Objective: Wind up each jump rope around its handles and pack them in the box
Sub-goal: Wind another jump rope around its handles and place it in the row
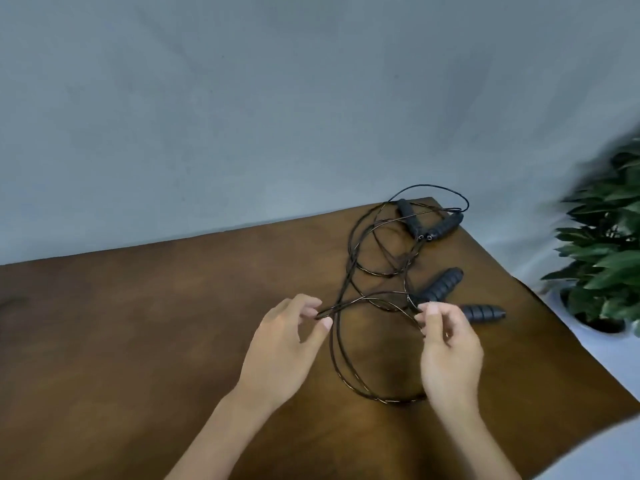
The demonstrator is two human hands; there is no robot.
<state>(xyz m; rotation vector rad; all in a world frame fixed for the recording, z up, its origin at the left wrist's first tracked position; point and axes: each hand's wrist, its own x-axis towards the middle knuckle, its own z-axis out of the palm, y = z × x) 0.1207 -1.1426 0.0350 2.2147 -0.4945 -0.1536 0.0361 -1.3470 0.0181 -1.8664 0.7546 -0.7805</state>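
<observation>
Untangling step: left hand (284, 344) and right hand (446, 344) each pinch cord (337, 355); next, free loops toward handles (441, 289) at two o'clock.

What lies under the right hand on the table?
Under the right hand the black rope loops over the brown table. The hand covers part of the loop and the inner end of the nearest handle.
</observation>
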